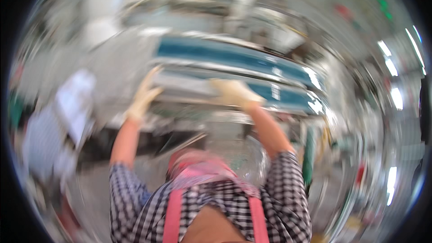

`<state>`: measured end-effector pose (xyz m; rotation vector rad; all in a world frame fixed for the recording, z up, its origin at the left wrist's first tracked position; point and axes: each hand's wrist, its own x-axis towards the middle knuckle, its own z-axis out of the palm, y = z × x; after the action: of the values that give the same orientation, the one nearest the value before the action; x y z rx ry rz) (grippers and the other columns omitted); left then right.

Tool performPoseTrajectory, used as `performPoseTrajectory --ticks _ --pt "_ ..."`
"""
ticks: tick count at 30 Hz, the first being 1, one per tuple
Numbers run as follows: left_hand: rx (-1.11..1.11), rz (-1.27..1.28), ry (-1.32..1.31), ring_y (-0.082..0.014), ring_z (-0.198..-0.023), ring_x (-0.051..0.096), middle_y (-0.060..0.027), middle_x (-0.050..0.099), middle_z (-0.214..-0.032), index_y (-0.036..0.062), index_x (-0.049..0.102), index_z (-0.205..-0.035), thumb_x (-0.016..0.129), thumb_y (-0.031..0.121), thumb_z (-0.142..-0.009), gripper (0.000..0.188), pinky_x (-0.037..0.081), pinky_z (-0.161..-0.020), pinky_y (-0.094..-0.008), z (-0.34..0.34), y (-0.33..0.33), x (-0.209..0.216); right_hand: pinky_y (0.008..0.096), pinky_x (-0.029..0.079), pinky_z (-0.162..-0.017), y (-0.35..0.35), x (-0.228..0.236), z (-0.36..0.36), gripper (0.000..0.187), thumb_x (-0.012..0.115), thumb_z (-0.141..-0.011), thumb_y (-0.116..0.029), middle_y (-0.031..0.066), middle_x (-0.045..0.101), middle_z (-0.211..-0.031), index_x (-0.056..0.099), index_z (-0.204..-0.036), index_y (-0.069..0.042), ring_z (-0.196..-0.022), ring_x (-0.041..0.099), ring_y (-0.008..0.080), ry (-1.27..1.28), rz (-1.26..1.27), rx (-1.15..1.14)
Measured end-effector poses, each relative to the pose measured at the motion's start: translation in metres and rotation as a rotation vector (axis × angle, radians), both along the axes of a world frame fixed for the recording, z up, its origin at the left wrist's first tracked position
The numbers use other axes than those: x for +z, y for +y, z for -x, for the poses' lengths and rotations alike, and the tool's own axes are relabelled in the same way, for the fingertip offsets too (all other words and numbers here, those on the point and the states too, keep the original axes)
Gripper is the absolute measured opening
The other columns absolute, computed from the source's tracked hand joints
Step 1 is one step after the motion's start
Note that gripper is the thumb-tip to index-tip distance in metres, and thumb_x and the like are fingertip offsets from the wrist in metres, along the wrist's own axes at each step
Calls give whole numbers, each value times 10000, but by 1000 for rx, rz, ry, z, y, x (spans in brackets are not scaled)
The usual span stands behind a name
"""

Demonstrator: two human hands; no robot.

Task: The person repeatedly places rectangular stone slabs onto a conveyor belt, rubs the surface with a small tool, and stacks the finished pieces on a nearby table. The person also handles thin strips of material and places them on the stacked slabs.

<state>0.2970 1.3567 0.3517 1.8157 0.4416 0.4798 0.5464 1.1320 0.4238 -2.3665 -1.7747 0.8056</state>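
Motion smears much of the head view. My left hand [145,95], in a cream glove, is stretched forward at the left end of a pale grey flat piece [184,84]. Its thumb and fingers are spread, with the end of the piece between them. Over the right end of that piece lies my right hand [237,92], gloved alike, its fingers too blurred to make out. The piece rests along the nearer of two teal conveyor belts [288,95], and whether either hand grips it does not show.
A farther teal belt [211,50] runs parallel, with a metal strip between the two. To the left spreads a pale grey surface [121,63]. A person in pale striped clothing [42,135] stands at the far left. A dark green upright post [308,155] is near my right elbow.
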Motion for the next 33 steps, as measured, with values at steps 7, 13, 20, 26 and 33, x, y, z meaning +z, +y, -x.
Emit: performPoseTrajectory --ticks 7,13,20,26,33 --pt "-43 245 12 -263 -1324 477 -155 531 -1425 -45 495 -1425 600 134 -856 606 322 -1133 -362 -7 26 -48 420 313 -1186 -74 -18 24 1095 909 -616 -161 219 435 -1513 315 -1524 -12 -1411 413 357 -127 -827 -327" --pt "86 144 113 -286 -1304 475 -209 522 -1412 -94 514 -1356 573 54 -844 536 280 -1146 -378 -13 26 -61 342 294 -1179 -63 -108 21 1125 837 -644 -88 193 444 -1515 224 -1586 -29 -1441 372 313 861 -816 -964" --pt "-23 -385 249 -292 -1090 505 -179 561 -1174 -13 561 -1189 537 124 -978 252 394 -996 -414 6 11 -43 345 336 -1144 -60 -121 17 922 758 -690 -135 204 480 -1492 382 -1528 -48 -1406 419 318 727 -747 -964" --pt "-59 -145 387 -402 -1222 543 -334 558 -1308 -159 455 -1349 819 203 -796 755 388 -1085 -422 -24 51 -61 391 400 -1089 -82 -87 15 916 808 -714 -171 247 523 -1417 380 -1515 -50 -1336 488 353 578 -693 -775" --pt "203 -910 680 -452 -1161 596 -333 582 -1324 -164 511 -1314 887 430 -689 940 427 -1068 -421 -31 31 -53 365 443 -1060 -76 -71 19 926 806 -675 -12 188 542 -1423 406 -1509 -37 -1298 529 283 803 -813 -821"
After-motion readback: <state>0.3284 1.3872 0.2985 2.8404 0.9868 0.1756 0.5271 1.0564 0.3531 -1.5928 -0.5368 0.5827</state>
